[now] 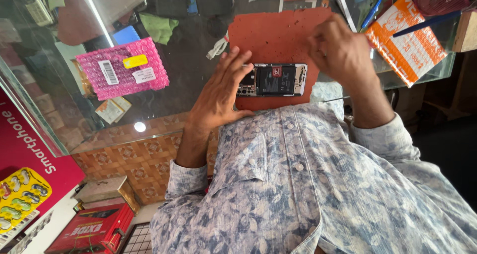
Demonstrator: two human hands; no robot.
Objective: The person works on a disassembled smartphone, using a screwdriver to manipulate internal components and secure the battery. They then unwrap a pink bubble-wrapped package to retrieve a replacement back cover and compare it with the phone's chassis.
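Observation:
An opened smartphone (275,79) with its back cover off lies on a red-brown work mat (278,33) on a glass counter. The black battery and circuit boards show. My left hand (218,92) rests flat against the phone's left end, fingers spread and touching it. My right hand (340,48) hovers just right of the phone with fingers curled together; whether a small tool sits in them cannot be told.
A pink bubble-wrap packet (121,68) lies on the glass at the left. An orange and white packet (407,38) with blue pens sits at the right. A white cable (217,48) lies by the mat's left edge. A red box (92,229) stands on the floor.

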